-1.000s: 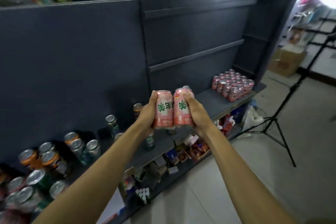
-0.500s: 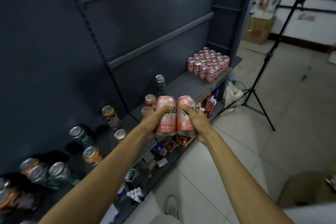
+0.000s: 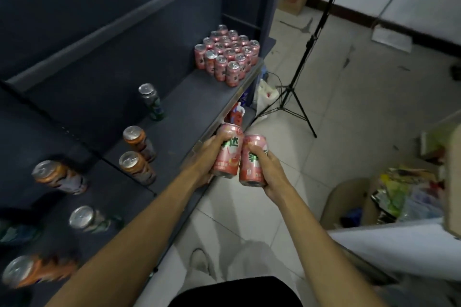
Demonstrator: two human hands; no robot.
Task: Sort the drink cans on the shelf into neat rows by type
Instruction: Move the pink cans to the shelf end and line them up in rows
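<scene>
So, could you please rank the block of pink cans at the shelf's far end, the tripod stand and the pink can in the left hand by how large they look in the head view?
1. Tripod stand, tallest by far.
2. Block of pink cans.
3. Pink can in the left hand; its nearness makes it look bigger.

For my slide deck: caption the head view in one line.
Left hand and right hand each grip a pink aluminium drink can near the dark shelf's block of matching cans.

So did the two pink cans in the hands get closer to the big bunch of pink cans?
Yes. The two pink cans now sit further along the shelf edge, toward the pink can block, past the orange cans.
</scene>
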